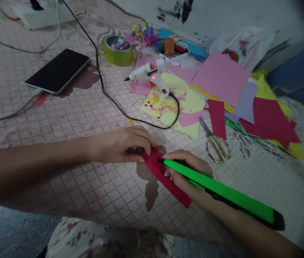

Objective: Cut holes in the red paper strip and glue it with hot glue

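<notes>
A red paper strip (172, 184) on the table (109, 190) is pinched at its far left end by the left hand (126, 145). A green tool (222, 182) is gripped in the right hand (188, 168), its dark tip at the strip. Gold-handled scissors (216, 145) lie to the right; a white glue gun (152, 73) lies farther off.

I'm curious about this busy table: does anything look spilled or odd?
Dark patches, possibly stains, interrupt the grid of the tablecloth by the red strip and the phone. Loose scraps litter the yellow paper. The unheld glue gun's red light glows.
</notes>
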Tool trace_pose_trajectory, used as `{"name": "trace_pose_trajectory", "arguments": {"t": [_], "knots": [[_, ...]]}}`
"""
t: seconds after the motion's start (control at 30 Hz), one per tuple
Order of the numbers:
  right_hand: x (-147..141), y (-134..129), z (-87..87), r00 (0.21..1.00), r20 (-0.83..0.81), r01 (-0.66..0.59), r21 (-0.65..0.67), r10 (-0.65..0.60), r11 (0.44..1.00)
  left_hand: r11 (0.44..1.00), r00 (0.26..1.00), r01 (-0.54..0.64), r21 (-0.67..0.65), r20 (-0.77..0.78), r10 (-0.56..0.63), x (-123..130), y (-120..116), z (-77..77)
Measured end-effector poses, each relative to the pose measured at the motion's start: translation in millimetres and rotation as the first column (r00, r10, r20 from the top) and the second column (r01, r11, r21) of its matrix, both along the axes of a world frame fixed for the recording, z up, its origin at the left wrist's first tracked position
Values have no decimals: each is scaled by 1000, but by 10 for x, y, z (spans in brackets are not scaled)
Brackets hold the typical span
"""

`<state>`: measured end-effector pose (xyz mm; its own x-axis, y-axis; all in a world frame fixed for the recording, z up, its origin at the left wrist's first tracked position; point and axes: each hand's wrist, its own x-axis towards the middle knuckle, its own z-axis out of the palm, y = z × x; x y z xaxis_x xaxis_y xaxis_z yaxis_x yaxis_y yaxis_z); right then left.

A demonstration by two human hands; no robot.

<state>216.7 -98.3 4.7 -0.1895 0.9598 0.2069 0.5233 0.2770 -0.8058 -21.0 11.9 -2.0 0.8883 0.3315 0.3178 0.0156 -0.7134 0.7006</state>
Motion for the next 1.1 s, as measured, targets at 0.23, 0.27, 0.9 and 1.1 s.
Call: {"name": "trace_pose_trajectory", "arguments": {"t": [0.23,0.27,0.9,1.1], "knots": [[53,-1,-36,997,24,-68,-43,69,997,1000,1000,8,13,3,-8,3,7,-1],[48,4,-17,996,24,-89,-49,90,995,1000,1000,8,8,-2,-8,3,7,1],[82,17,51,959,0,-269,317,283,909,974,997,76,215,-20,-74,-19,-38,-105],[215,137,-83,895,100,-437,397,436,807,940,990,136,312,-74,-119,-52,1,-21]]}}
